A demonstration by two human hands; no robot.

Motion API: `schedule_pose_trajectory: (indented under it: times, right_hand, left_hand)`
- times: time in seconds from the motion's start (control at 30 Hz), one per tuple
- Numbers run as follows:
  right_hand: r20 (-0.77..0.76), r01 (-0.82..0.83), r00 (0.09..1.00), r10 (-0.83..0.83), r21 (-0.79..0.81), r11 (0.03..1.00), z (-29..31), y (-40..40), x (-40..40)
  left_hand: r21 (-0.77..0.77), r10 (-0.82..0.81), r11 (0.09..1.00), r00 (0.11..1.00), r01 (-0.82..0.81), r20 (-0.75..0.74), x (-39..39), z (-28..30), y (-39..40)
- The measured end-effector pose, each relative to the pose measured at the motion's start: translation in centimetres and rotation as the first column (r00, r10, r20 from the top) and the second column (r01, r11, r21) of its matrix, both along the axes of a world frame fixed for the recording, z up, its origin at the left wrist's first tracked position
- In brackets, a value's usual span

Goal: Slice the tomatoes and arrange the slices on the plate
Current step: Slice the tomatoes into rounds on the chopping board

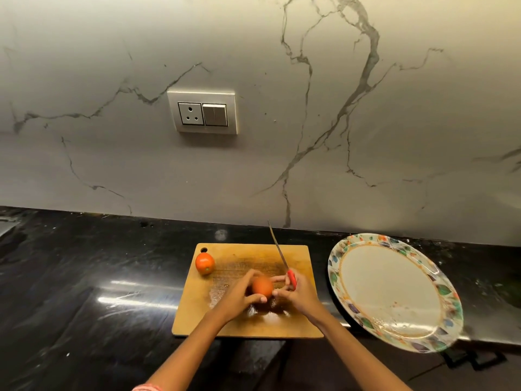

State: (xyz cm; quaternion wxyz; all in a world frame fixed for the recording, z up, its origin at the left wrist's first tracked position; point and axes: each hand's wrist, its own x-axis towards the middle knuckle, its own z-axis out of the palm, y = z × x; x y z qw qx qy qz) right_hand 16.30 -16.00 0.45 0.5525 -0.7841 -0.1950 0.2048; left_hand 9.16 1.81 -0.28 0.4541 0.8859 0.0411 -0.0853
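Note:
A wooden cutting board (293, 320) lies on the black counter. My left hand (239, 294) grips an orange-red tomato (262, 287) just above the middle of the board. My right hand (296, 294) holds a red-handled knife (282, 258) and also touches the tomato's right side with thumb and fingers. The thin blade points up and away toward the wall. A second whole tomato (205, 263) sits at the board's far left corner. A large plate with a leaf-patterned rim (448, 292) lies to the right of the board, with a few small specks on it.
The black stone counter (84, 277) stretches left of the board. A marble-patterned wall with a socket and switch panel (202, 112) stands right behind. A dark handle-like object (476, 359) shows below the plate at the counter's front.

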Motion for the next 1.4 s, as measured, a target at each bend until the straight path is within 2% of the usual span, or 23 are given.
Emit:
schedule_pose_trajectory:
  times: [0.17, 0.33, 0.5, 0.63, 0.7, 0.8, 0.93, 1.27, 1.4]
  right_hand:
    - [-0.017, 0.039, 0.999, -0.039, 0.016, 0.999, -0.1, 0.3, -0.3]
    - [-0.058, 0.056, 0.997, -0.054, 0.042, 0.998, -0.2, 0.9, -0.5]
    - [-0.135, 0.161, 0.979, -0.153, 0.055, 0.985, 1.0, 0.5, -1.3]
    - [-0.174, 0.169, 0.968, -0.178, -0.068, 0.983, 1.0, -0.6, -2.8]
    - [-0.131, 0.128, 0.979, -0.154, -0.182, 0.975, 1.2, -0.8, -3.5]
    - [0.042, 0.083, 0.996, -0.073, -0.357, 0.931, 1.1, -0.4, -4.3]
    - [0.187, 0.131, 0.981, -0.045, -0.476, 0.87, 1.6, 0.4, -5.7]
    - [0.239, 0.193, 0.97, -0.052, -0.617, 0.763, 3.1, 1.8, -7.9]
    - [0.248, 0.196, 0.968, -0.036, -0.658, 0.727, 3.3, 2.2, -8.3]
  left_hand:
    - [0.076, 0.067, 0.994, 0.989, -0.077, 0.129, -0.4, -0.8, 0.1]
    - [0.018, 0.177, 0.982, 0.957, -0.186, 0.23, -0.4, -1.0, -0.2]
    - [-0.037, 0.278, 0.96, 0.934, -0.277, 0.224, 0.1, -0.7, -0.7]
    - [-0.046, 0.287, 0.958, 0.934, -0.284, 0.212, 0.2, -0.7, -1.2]
    - [-0.058, 0.293, 0.956, 0.934, -0.288, 0.204, 0.3, -0.7, -1.5]
    - [-0.058, 0.294, 0.956, 0.934, -0.288, 0.201, 0.6, -0.8, -1.8]
    - [-0.025, 0.268, 0.963, 0.944, -0.268, 0.192, 0.8, -0.5, -2.1]
    - [0.034, 0.23, 0.971, 0.964, -0.237, 0.135, 1.1, -0.6, -2.0]
    - [0.018, 0.276, 0.96, 0.953, -0.28, 0.125, 0.8, -1.0, -1.8]
